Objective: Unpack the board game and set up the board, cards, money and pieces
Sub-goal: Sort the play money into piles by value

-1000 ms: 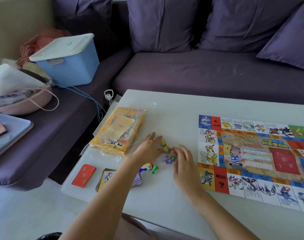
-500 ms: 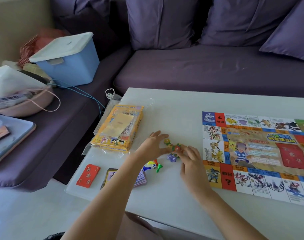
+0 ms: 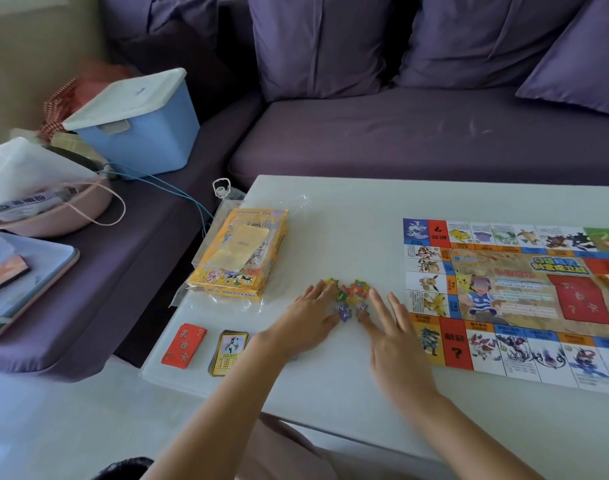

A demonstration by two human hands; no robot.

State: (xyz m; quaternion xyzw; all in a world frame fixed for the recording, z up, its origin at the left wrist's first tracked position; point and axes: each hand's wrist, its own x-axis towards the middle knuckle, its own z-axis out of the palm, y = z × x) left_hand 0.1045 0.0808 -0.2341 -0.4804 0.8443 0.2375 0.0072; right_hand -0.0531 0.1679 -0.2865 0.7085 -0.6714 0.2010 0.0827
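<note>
Two bare hands are resting palm down on the white table [image 3: 348,220], one on each side of a small cluster of coloured plastic pieces [image 3: 350,295]. The left hand [image 3: 308,318] is lying with its fingers straight and close together, and the fingertips are touching the left edge of the cluster. The right hand [image 3: 393,337] is lying with its fingers straight and slightly spread, and the thumb and forefinger are touching the right edge of the cluster. Neither hand is gripping anything. The pieces are sitting on the table between the yellow game box [image 3: 239,258] and the board [image 3: 510,299]. The board is lying unfolded and flat on the right part of the table, just beside the right hand. The game box is lying flat near the left edge. A red card stack [image 3: 184,345] and a deck of picture cards [image 3: 228,351] are lying side by side near the front left corner. A purple sofa [image 3: 400,133] is standing behind the table and is carrying a blue storage bin [image 3: 140,136].
</note>
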